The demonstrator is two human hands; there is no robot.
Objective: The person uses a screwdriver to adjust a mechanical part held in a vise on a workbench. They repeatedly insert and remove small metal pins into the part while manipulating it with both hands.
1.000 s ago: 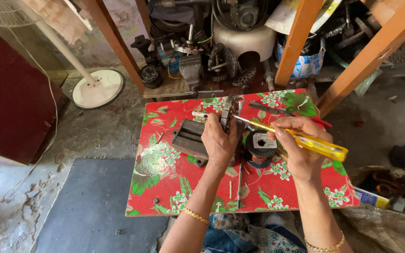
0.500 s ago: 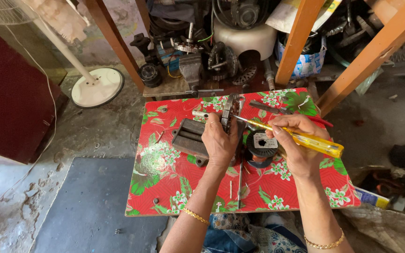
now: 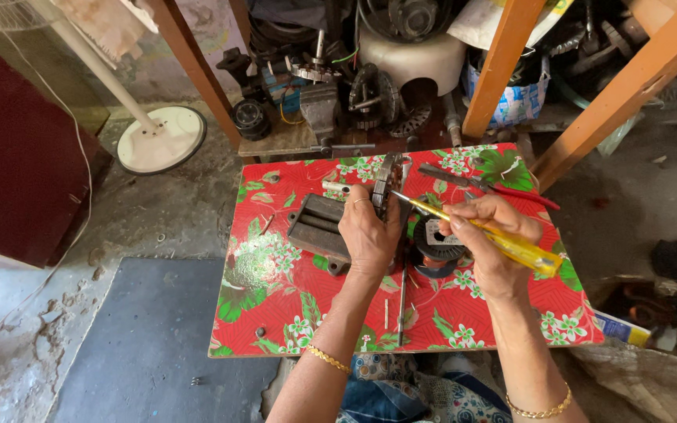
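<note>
Your left hand [image 3: 370, 231] grips an upright dark metal part [image 3: 386, 182] on the red floral-clothed table [image 3: 276, 313]. Your right hand [image 3: 489, 239] holds a yellow-handled screwdriver [image 3: 503, 241], tip at that part. A blue-and-white printed bag [image 3: 515, 106] sits behind the table.

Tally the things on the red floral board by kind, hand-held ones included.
Yellow-handled screwdriver, in right hand: 1
Upright metal part, gripped by left hand: 1
Copper wire spool: 1
Red-handled pliers: 1
Dark metal frame: 1
Total: 5

Blue-white printed bag [image 3: 511, 102] on shelf — flat box [image 3: 622, 329] lower right.
</note>
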